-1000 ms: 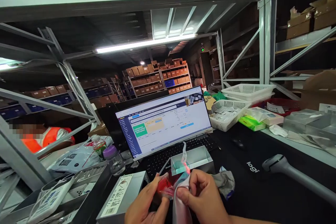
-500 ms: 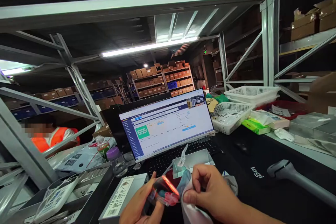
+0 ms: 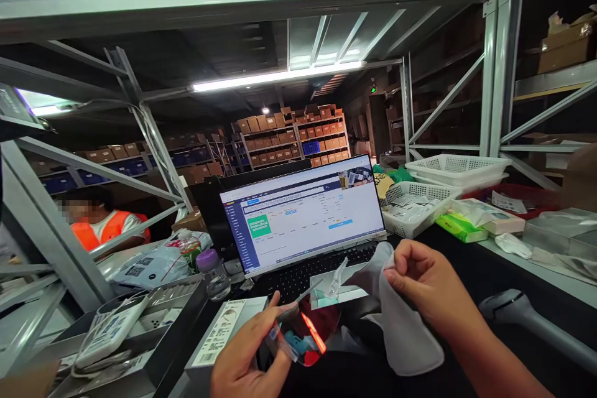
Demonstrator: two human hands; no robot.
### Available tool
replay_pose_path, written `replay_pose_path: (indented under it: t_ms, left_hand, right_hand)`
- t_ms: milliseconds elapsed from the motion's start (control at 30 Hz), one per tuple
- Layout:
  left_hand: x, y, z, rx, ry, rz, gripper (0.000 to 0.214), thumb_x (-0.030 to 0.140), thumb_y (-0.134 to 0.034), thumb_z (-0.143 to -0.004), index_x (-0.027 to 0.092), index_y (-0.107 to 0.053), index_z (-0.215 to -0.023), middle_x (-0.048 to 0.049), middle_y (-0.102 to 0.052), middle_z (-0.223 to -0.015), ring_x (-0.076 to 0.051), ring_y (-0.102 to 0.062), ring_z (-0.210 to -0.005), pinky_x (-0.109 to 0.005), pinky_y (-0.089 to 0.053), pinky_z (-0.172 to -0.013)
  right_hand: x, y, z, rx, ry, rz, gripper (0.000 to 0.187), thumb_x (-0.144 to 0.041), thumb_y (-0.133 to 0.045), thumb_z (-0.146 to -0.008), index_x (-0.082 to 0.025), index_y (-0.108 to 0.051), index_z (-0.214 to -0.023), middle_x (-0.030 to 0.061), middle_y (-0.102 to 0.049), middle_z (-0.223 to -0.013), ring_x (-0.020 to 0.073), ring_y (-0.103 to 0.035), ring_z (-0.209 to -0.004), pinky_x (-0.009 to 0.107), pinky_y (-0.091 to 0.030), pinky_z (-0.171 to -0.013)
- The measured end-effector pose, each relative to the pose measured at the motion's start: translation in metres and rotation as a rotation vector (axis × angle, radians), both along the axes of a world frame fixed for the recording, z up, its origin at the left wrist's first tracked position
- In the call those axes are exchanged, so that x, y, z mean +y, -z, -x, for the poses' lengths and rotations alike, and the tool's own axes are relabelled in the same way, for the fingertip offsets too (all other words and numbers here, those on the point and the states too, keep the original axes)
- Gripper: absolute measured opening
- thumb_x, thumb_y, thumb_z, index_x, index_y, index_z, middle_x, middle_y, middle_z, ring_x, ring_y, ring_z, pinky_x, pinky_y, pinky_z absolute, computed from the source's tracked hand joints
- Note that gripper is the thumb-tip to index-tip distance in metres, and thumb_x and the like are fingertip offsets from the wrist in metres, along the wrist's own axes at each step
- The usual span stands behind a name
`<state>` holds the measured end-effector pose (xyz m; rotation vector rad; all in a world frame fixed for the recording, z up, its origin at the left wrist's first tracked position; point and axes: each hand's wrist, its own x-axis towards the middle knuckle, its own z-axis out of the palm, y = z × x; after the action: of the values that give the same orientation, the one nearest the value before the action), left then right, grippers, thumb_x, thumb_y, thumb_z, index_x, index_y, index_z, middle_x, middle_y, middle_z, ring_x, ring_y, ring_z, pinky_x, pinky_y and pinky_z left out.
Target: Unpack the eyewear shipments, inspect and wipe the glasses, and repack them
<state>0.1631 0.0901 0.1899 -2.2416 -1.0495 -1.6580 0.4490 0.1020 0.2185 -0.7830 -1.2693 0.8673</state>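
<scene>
The left hand [image 3: 242, 367] pinches a pair of glasses [image 3: 301, 336] by the rim, thumb on top and fingers curled beneath. The lens is glossy, curved, red-tinted plastic with a bright orange glint. One thin, straight temple arm sticks up toward the keyboard [image 3: 303, 273].

The right hand [image 3: 426, 286] is closed in a loose fist around the top of a soft, pale grey cloth pouch [image 3: 403, 336]. The pouch hangs limp, with a rounded bottom. Both hands are held over the near edge of the dark, matte counter [image 3: 466, 242], the glasses just left of the pouch and apart from it.

Between the hands and the keyboard lies a clear, hard-sided box [image 3: 338, 291]. Behind the keyboard stands a flat monitor [image 3: 303, 214], lit up. A smooth grey barcode scanner [image 3: 517, 311] rests toward the counter's right edge. White lattice plastic baskets [image 3: 420, 199] are stacked at the far right corner. A white oblong carton [image 3: 224, 342] lies near the left edge.
</scene>
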Motion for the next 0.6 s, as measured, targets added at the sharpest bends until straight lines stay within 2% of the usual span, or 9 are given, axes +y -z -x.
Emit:
replay_pose_path:
  t_ms: [100, 267, 467, 600]
  left_hand:
    - [-0.001, -0.002, 0.002, 0.0, 0.024, 0.03, 0.029, 0.021, -0.067, -0.085, 0.03, -0.07, -0.112, 0.0046, -0.075, -0.113, -0.018, -0.072, -0.103, -0.025, -0.058, -0.093]
    - [-0.001, -0.005, 0.003, 0.09, 0.065, 0.066, 0.03, 0.016, -0.066, -0.084, 0.027, -0.07, -0.112, 0.0019, -0.075, -0.11, -0.02, -0.071, -0.105, -0.027, -0.059, -0.093]
    - [-0.001, -0.012, -0.003, 0.122, 0.137, 0.026, 0.028, 0.014, -0.063, -0.084, 0.026, -0.07, -0.107, 0.0037, -0.077, -0.101, -0.018, -0.07, -0.105, -0.024, -0.056, -0.094]
    - [-0.001, -0.017, -0.007, 0.206, 0.146, 0.011, 0.026, 0.015, -0.063, -0.084, 0.025, -0.07, -0.107, 0.0029, -0.078, -0.1, -0.017, -0.071, -0.104, -0.023, -0.054, -0.096]
  right_hand:
    - [-0.006, -0.007, -0.009, 0.025, 0.133, -0.036, 0.043, -0.041, -0.085, -0.069, -0.021, -0.047, -0.064, -0.0039, -0.052, -0.059, 0.0102, -0.044, -0.054, 0.022, -0.034, -0.05]
    - [-0.016, -0.014, -0.02, 0.122, 0.246, -0.026, 0.044, -0.043, -0.087, -0.066, -0.023, -0.048, -0.066, -0.0021, -0.056, -0.061, 0.0108, -0.046, -0.05, 0.023, -0.037, -0.045]
    - [-0.012, -0.008, -0.021, 0.145, 0.266, -0.06, 0.04, -0.04, -0.085, -0.069, -0.023, -0.049, -0.069, -0.0007, -0.061, -0.066, 0.012, -0.053, -0.053, 0.022, -0.041, -0.047]
    - [-0.013, -0.009, -0.006, 0.072, 0.276, -0.061, 0.038, -0.04, -0.083, -0.07, -0.023, -0.049, -0.066, -0.0009, -0.061, -0.063, 0.0124, -0.051, -0.052, 0.023, -0.039, -0.046]
